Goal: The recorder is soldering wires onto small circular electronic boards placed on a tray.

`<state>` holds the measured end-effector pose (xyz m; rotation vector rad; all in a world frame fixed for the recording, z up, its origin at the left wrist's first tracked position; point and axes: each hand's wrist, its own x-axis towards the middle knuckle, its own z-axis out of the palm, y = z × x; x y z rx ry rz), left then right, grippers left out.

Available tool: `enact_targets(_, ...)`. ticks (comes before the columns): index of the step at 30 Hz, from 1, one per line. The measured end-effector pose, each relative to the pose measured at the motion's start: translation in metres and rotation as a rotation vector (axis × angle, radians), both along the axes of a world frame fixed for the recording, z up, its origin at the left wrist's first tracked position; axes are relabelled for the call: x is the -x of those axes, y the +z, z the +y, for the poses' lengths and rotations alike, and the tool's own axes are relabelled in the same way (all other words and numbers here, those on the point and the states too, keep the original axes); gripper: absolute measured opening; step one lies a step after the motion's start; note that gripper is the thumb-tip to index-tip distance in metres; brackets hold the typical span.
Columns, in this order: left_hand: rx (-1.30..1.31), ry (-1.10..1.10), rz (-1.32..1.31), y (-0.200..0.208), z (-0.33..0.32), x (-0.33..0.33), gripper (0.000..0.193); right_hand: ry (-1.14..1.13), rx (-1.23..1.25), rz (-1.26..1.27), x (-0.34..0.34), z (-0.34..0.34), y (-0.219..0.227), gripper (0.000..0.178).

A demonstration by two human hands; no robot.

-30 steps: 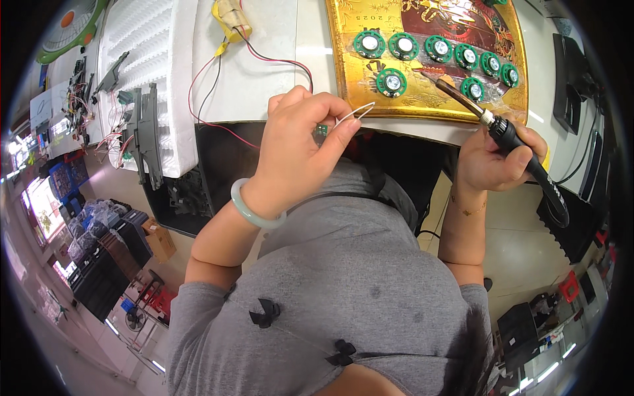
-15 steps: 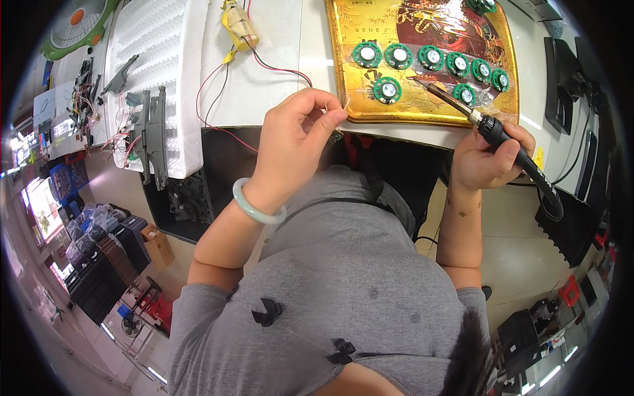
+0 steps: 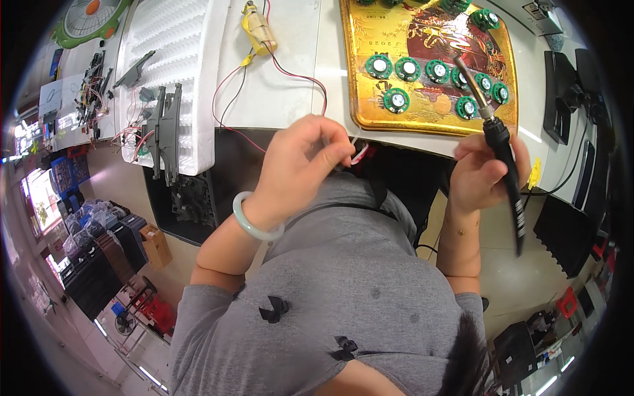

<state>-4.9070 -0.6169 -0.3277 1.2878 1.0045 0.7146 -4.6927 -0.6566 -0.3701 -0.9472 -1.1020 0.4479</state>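
Observation:
My left hand is closed in a pinch at the table's front edge. Thin pale wire ends stick out past its fingertips, and a red wire runs in behind this hand. In my right hand is a black-handled soldering iron, its metal tip pointing up and away over the golden tray. Small round green-rimmed speakers lie in rows on that tray. The right fingers are slightly blurred around the handle.
A yellow-taped cylindrical pack with red and black leads lies on the white table. At left, a white foam tray carries grey plastic parts. A green fan stands far left; a yellow piece is at the right edge.
The soldering iron has turned more upright, its tip moving farther away and right. My left hand has come slightly nearer, off the tray's corner. The whole view has shifted a little.

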Motion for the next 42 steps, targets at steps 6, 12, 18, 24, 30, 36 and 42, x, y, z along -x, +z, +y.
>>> enact_targets(6,-0.110,-0.114,-0.051,0.009,-0.010,-0.002,0.006,0.402,0.079,0.027,0.038,-0.009,0.020,0.042)
enact_targets(12,-0.311,-0.246,0.040,0.013,-0.009,-0.001,0.011,0.498,0.150,0.146,0.052,-0.017,0.024,0.054)
enact_targets(18,-0.109,-0.283,0.024,0.011,-0.009,0.000,0.015,0.525,0.201,0.226,0.053,-0.021,0.035,0.057)
enact_targets(24,0.347,-0.161,-0.302,-0.005,-0.015,-0.006,0.027,0.408,0.136,0.114,0.052,-0.018,0.030,0.059)
enact_targets(30,0.340,-0.080,-0.388,-0.020,-0.024,-0.014,0.021,0.359,0.108,0.088,0.057,-0.015,0.027,0.059)
enact_targets(36,0.299,-0.015,-0.350,-0.016,-0.022,-0.019,0.012,0.354,0.134,0.056,0.059,-0.012,0.024,0.059)
enact_targets(42,0.398,-0.077,-0.376,-0.008,-0.008,-0.011,0.016,0.314,0.123,0.108,0.060,-0.004,0.023,0.061)
